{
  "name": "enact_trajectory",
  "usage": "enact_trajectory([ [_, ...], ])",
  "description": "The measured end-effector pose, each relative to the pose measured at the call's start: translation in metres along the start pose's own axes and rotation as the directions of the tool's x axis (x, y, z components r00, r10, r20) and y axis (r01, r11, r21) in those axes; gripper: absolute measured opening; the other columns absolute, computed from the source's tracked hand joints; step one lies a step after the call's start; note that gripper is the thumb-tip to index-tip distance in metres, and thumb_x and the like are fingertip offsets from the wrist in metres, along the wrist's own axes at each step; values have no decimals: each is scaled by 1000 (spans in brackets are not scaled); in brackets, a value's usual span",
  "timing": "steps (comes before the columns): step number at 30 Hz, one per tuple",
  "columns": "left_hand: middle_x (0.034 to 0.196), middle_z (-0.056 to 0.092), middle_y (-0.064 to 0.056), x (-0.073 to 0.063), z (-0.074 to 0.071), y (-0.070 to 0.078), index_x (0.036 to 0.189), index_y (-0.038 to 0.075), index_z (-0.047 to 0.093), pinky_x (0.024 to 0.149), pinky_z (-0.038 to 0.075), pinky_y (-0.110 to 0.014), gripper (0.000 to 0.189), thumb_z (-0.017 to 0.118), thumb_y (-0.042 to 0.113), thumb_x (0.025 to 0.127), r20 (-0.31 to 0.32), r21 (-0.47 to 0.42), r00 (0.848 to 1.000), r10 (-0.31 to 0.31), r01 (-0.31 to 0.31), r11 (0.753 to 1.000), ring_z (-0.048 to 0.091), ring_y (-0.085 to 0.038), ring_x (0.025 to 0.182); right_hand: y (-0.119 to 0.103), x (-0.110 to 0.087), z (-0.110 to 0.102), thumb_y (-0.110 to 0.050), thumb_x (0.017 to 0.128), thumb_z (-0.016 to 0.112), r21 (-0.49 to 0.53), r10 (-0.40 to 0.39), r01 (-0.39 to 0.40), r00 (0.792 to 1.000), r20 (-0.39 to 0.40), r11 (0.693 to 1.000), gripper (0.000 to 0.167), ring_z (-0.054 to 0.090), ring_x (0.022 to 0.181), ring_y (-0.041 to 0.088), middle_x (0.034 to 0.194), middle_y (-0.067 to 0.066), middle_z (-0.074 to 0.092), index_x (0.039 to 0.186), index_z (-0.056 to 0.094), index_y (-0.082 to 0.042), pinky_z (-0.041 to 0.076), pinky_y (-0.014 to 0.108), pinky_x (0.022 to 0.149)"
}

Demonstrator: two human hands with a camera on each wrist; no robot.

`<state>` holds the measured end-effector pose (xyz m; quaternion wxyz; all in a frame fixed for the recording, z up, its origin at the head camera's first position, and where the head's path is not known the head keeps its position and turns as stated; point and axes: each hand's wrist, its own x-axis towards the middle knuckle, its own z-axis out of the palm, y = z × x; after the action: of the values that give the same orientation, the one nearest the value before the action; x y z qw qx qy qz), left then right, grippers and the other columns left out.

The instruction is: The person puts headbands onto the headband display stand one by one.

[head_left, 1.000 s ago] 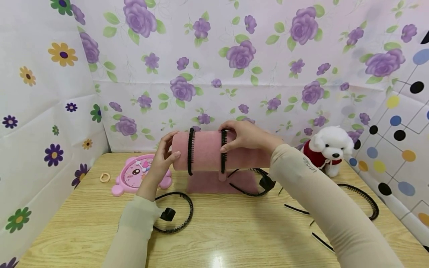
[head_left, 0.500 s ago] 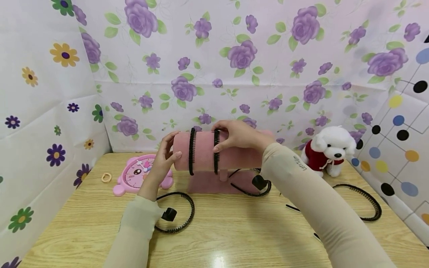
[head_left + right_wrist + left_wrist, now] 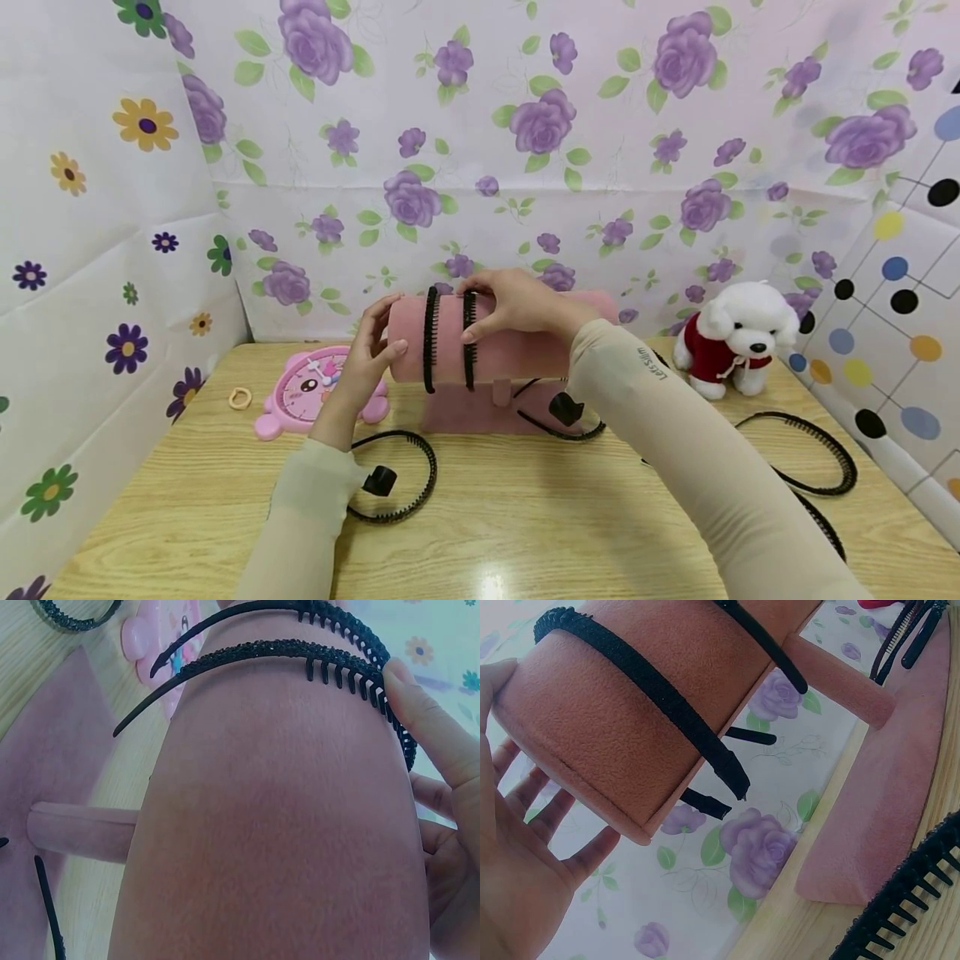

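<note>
- A thin, curved black headband with teeth and a bumpy, shiny outside loops over a fat pink fuzzy roll, right at the fingertips of my right hand.
- My right fingers pinch that headband with only a little gap, thumb in front.
- My left hand holds the roll's left end, thumb in front, fingers spread.
- The roll lies side to side on its flat pink stand, above the wooden worktop. The pinched headband crosses it up and down.
- Just left sits another black toothed headband, with a strip of pink between them.
- I think any slide must follow the roll's length, with little room leftward.
</note>
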<state>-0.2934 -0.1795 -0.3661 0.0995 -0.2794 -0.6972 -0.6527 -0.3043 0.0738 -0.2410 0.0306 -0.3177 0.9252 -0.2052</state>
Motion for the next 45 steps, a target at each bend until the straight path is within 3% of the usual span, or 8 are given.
enact_trajectory([
  [11, 154, 31, -2, 0, 2, 1, 148, 20, 29, 104, 30, -35, 62, 51, 7, 91, -1, -8, 1000, 0, 0, 1000, 32, -10, 137, -7, 8, 5, -48, 73, 80, -28, -20, 20, 1000, -9, 999, 72, 50, 131, 23, 138, 6, 55, 133, 54, -17, 39, 38, 109],
  [32, 153, 31, 0, 3, 2, 1, 149, 20, 28, 104, 33, -33, 61, 50, 8, 93, 16, -2, 1000, 18, -18, 1000, 32, -11, 138, -23, 15, 12, -50, 75, 77, -40, -10, 9, 1000, -24, 999, 72, 50, 130, 22, 139, 5, 55, 135, 51, -21, 40, 38, 108],
  [38, 155, 30, 0, 1, 1, 2, 149, 21, 28, 105, 31, -35, 62, 50, 7, 92, 10, 8, 1000, 10, -10, 1000, 29, -12, 141, -25, 13, 14, -51, 77, 75, -66, -22, 21, 1000, -8, 998, 74, 56, 122, 25, 128, 8, 62, 139, 47, -22, 42, 41, 105],
  [45, 155, 29, -1, -1, 0, 1, 149, 21, 27, 104, 33, -31, 62, 49, 6, 93, 14, 20, 1000, 7, -7, 1000, 32, -11, 138, -27, 7, 13, -50, 80, 72, -66, -40, 40, 999, -5, 997, 74, 58, 117, 28, 129, 10, 62, 142, 44, -23, 40, 43, 106],
])
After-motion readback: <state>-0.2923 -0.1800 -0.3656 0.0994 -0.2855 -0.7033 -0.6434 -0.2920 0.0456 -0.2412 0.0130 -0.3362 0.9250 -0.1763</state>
